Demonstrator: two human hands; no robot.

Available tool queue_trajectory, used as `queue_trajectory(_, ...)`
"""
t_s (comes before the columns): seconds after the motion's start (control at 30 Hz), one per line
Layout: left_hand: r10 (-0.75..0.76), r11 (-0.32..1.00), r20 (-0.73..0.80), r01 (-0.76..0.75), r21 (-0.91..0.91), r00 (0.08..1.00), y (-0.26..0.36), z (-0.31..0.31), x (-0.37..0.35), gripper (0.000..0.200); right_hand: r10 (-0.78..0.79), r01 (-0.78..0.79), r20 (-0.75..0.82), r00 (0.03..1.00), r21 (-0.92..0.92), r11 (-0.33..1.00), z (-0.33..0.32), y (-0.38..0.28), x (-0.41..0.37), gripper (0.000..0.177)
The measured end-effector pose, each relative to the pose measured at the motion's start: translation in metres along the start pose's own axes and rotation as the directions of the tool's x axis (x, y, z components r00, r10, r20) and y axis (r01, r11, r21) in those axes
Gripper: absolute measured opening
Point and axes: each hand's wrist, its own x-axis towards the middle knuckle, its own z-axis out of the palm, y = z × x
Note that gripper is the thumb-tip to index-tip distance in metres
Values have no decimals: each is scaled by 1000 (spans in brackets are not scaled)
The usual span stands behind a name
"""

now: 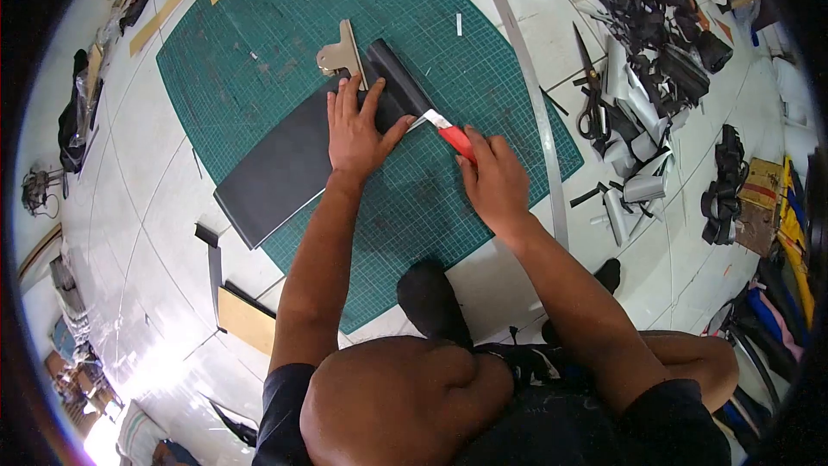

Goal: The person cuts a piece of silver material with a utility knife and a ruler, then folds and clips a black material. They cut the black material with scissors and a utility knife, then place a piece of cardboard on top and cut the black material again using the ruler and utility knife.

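At the bottom of the frame, the person's bent knee (405,397) fills the foreground, with a foot in a black sock (431,298) resting on the near edge of the green cutting mat (259,60). A tan cardboard piece (246,319) lies on the floor at lower left, just off the mat.

At mid-frame, the left hand (355,134) lies flat, fingers spread and unclenched, pressing on the black sheet (276,173). That sheet lies slantwise across the mat, from left of centre up towards the top. The right hand (493,183) is clenched around the red handle of the utility knife (453,140), and the blade tip meets the sheet's right edge just beside the left thumb (depth of cut cannot be told).

Farther up, a metal clip (341,53) grips the sheet's upper end. A long steel ruler (530,95) lies along the mat's right edge. Beyond it, at right, lie scissors (591,91), and black and grey scraps (664,26) are heaped at upper right.
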Motion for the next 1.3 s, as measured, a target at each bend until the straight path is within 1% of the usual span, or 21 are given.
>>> queue_trajectory(0.03,2,1000,8,-2,6,1000,1,-1,1,83,-21,21,-5,1000,-29,999,1,0,2,49)
queue_trajectory(0.23,-19,998,52,17,54,998,3,-2,2,86,-52,52,7,999,-24,998,4,3,16,46)
queue_trajectory(0.33,-24,999,54,22,27,998,5,-4,3,85,-56,56,-15,998,11,998,6,11,20,45)
queue_trajectory(0.43,-15,999,58,13,30,998,2,-4,3,85,-24,23,33,999,39,999,-7,27,19,45)
queue_trajectory(0.53,-34,995,91,26,94,995,3,-3,4,86,-8,1,94,996,73,997,-7,29,26,44)
queue_trajectory(0.63,-36,996,90,28,84,995,3,-3,4,85,-88,84,52,995,71,994,-4,29,35,43)
queue_trajectory(0.73,-49,996,109,40,83,993,3,-4,4,85,-18,9,140,990,59,998,-18,42,31,43)
queue_trajectory(0.77,-60,995,118,49,90,991,3,-6,3,85,-32,28,130,991,32,999,-16,44,32,43)
queue_trajectory(0.87,-50,996,118,40,84,992,8,-7,9,86,-94,88,64,994,85,993,-4,35,50,43)
queue_trajectory(0.9,-42,996,103,34,81,994,7,-6,8,85,-143,139,43,989,86,987,-4,33,55,44)
queue_trajectory(1.07,-42,997,87,36,70,995,2,-3,4,84,-130,124,58,990,98,987,-5,45,55,43)
queue_trajectory(1.13,-25,998,86,20,59,996,2,-4,4,85,-113,107,58,992,97,990,-4,39,60,43)
queue_trajectory(1.2,-21,999,80,17,46,997,2,-3,7,85,-120,116,41,992,86,989,6,29,89,42)
queue_trajectory(1.3,-30,999,93,26,40,995,2,-5,3,85,-176,176,-17,984,128,976,20,21,133,42)
